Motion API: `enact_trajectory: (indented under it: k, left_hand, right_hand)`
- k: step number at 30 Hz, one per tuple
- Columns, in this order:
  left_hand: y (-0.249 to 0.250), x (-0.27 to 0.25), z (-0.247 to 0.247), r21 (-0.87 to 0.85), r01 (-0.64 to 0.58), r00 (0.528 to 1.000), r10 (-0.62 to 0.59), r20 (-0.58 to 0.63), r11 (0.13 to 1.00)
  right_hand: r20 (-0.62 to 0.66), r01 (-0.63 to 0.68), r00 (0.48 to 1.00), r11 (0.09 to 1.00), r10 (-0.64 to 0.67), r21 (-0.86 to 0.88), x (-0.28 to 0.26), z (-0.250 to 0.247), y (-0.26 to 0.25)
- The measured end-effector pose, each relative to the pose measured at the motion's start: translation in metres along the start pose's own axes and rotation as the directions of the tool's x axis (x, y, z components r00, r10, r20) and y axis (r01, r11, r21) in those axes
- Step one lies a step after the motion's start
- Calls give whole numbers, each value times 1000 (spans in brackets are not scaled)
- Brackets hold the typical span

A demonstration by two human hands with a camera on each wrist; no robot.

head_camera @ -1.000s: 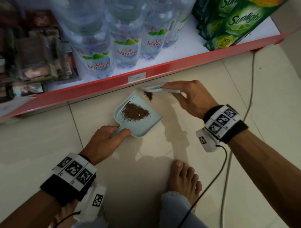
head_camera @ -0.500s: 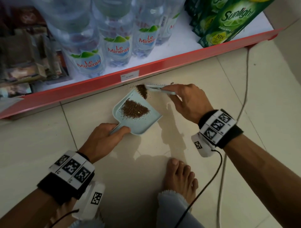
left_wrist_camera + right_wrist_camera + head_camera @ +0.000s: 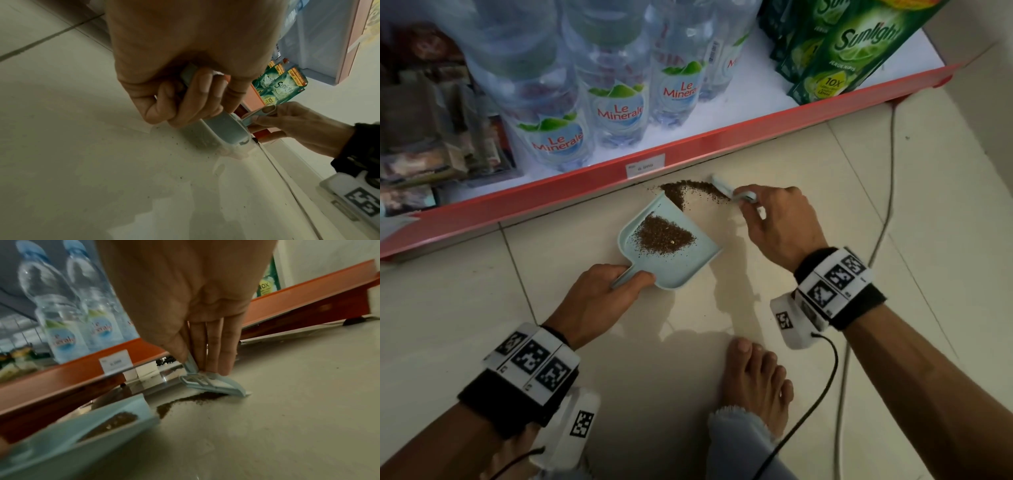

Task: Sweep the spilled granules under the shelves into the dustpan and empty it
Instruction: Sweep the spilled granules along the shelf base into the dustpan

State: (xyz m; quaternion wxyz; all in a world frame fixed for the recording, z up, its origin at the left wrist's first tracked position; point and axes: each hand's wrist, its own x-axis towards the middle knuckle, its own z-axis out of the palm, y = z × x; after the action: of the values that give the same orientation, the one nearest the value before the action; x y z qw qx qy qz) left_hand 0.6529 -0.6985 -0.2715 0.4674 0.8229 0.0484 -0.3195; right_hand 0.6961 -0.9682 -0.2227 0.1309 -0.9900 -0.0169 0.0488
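Note:
A pale blue dustpan lies on the tiled floor with a heap of brown granules inside it. My left hand grips its handle. More granules lie in a curved line on the floor at the pan's mouth, just in front of the red shelf edge. My right hand pinches a small pale blue brush, whose head touches the floor at the right end of that line.
Water bottles and green detergent packs stand on the lowest shelf. A bare foot rests on the tiles near me. A grey cable runs along the floor at the right, a wall beyond it.
The brush has moved right, away from the pan's mouth. A longer line of granules now lies on the floor where a small clump was. The dustpan and left hand have stayed put.

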Motion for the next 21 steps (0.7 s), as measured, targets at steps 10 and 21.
enact_trajectory:
  k: [10, 21]
  left_hand:
    - [-2, 0, 3, 8, -5, 1000, 5, 3, 1000]
    - [-9, -6, -3, -7, 1, 1000, -1, -4, 1000]
  right_hand:
    - [-185, -264, 952, 960, 245, -89, 29, -16, 34]
    - [-330, -85, 943, 985, 32, -147, 18, -7, 7]
